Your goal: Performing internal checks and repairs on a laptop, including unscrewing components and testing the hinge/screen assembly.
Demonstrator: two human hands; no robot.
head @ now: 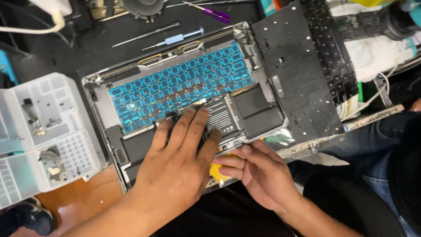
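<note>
An opened laptop case (98,105) lies face down on a dark mat, showing the blue back of its keyboard (180,83) and black battery cells (256,109). My left hand (175,162) rests flat on the middle battery cell (221,115), fingers spread and pressing down. My right hand (258,171) sits at the case's near edge, fingers curled around a thin yellow pry tool (215,171) slipped under the battery. Most of that tool is hidden by both hands.
A clear plastic parts organiser (44,136) with small screws stands at the left. A loose black keyboard sheet (298,70) lies at the right. Screwdrivers (175,38) and a purple-handled tool (215,14) lie behind the laptop. A jeans-clad leg (386,145) is at the right.
</note>
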